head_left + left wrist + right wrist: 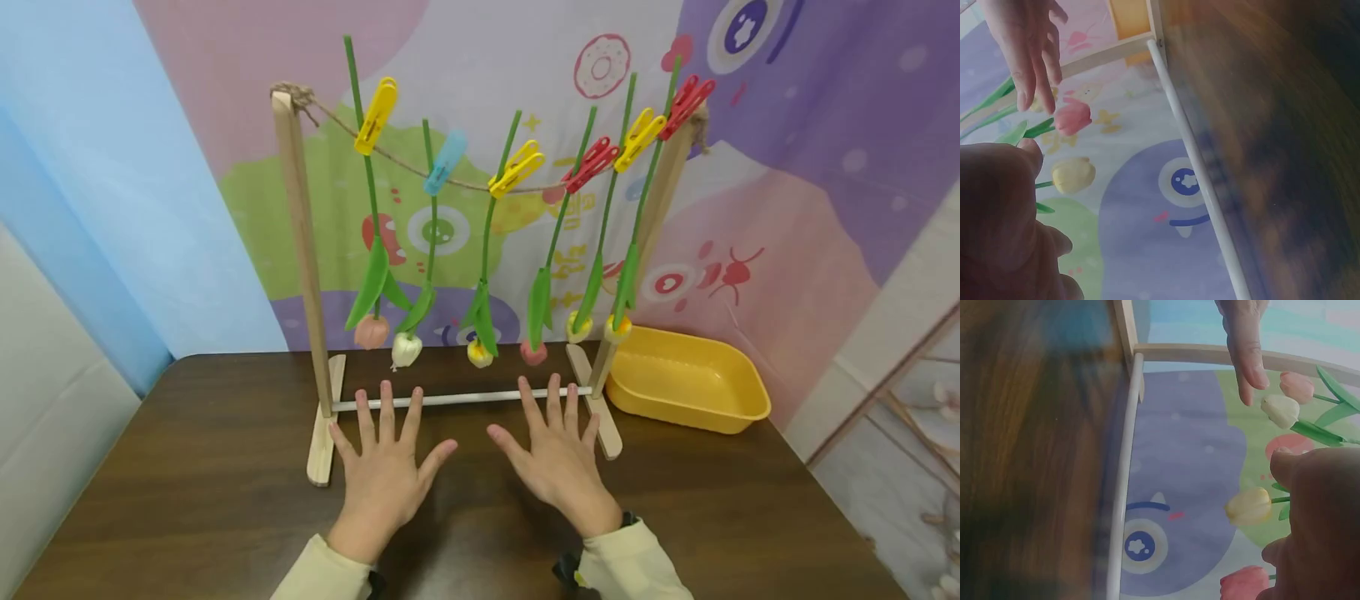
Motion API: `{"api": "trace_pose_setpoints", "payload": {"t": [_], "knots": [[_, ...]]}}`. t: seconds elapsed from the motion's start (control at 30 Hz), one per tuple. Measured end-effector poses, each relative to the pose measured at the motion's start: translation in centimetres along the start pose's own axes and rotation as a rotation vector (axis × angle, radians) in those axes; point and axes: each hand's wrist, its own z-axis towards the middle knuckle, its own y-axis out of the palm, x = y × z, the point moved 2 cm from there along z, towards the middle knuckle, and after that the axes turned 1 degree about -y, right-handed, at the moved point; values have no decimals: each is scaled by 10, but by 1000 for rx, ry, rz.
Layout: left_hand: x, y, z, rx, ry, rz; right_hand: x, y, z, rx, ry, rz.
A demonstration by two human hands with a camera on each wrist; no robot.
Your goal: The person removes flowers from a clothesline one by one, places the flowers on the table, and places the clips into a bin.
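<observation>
My left hand [386, 479] and right hand [558, 467]: fingers straight, spread wide, thumbs angled inward, hands apart. Fingertips near the white rod [465, 398]; contact, can't tell. Beyond them, six tulips [480, 355] hang heads-down, clipped by clothespins [517, 171] to the rope [467, 185] between wooden posts [302, 225].

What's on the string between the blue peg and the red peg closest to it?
In the head view, one yellow peg, clipping a yellow tulip that hangs upside down.

Right hand [1022, 47] is near a pink tulip [1074, 119] — fingers straight.
</observation>
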Motion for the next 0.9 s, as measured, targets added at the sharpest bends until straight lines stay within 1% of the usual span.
{"api": "trace_pose_setpoints", "payload": {"t": [0.2,0.4,0.53,0.7,0.8,0.9], "knots": [[-2,0,1,-20,-4,-4,5,-2,-1,5,9,1],[-2,-1,1,8,6,-10,11,-7,0,22,13,4],[-7,-2,2,18,-1,-6,17,-13,2,40,19,8],[-18,-3,3,32,-7,-14,27,-19,6,68,21,16],[-26,-5,2,36,-12,-34,35,-22,7,126,7,28],[-35,-8,1,44,-23,-65,44,-27,9,239,-5,72]]}}
